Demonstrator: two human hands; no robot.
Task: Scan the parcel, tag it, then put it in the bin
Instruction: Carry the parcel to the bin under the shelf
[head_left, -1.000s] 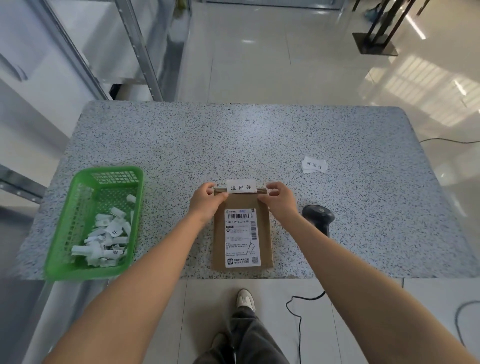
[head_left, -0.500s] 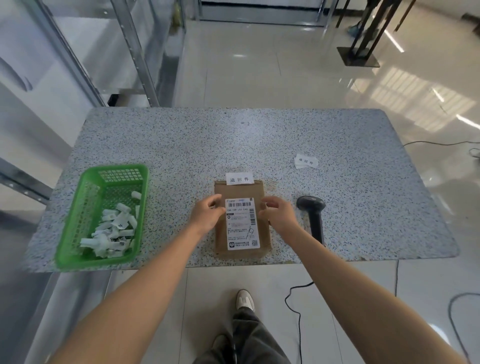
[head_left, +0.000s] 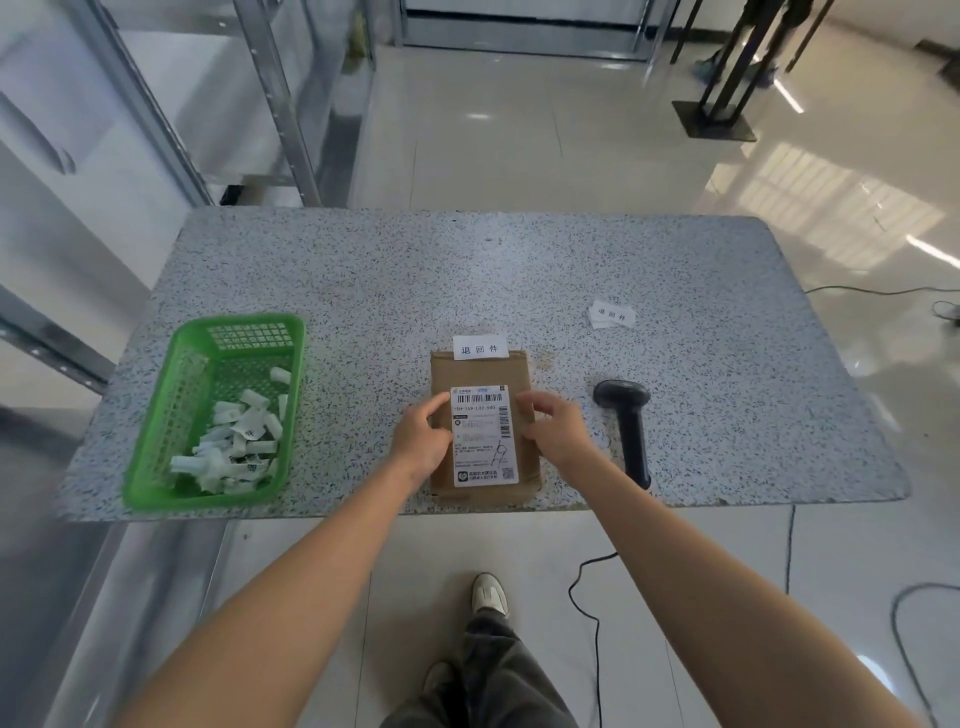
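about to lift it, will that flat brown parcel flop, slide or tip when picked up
The brown parcel lies thin and flat with straight edges, so probably fairly stiff and light. Being flat, it should not roll or tip. On the smooth speckled table it may slide, so pinching both sides seems wise.

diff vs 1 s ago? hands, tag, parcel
Both hands let go of the parcel's far edge, where they pressed the white tag, and slid back toward the person. The left hand and right hand now flank the shipping label on the brown parcel. Tag remains stuck on; scanner, green basket and spare tag unmoved.
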